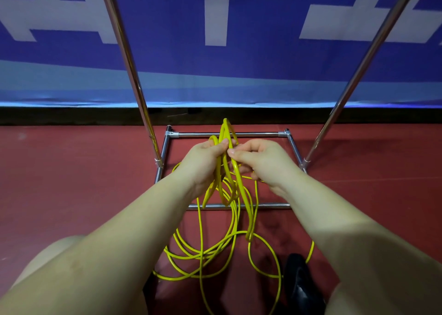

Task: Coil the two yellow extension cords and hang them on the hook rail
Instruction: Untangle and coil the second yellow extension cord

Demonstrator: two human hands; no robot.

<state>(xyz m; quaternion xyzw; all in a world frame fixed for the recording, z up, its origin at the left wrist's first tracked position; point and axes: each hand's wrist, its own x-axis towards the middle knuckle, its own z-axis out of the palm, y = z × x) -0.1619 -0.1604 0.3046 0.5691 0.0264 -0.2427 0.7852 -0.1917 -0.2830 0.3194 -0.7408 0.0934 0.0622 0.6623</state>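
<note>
Cord loops gripped in left hand; right hand fingers pinch one strand, rest probably tangled on floor

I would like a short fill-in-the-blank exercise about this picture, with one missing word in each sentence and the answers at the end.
1. Both hands hold loops of a ____ cord.
2. The left hand and the right hand work above a rack base made of ____ tubes.
3. The loose part of the cord lies on the ____ floor.
4. A ____ shoe shows at the lower right.

Answers: yellow; metal; red; black
</note>
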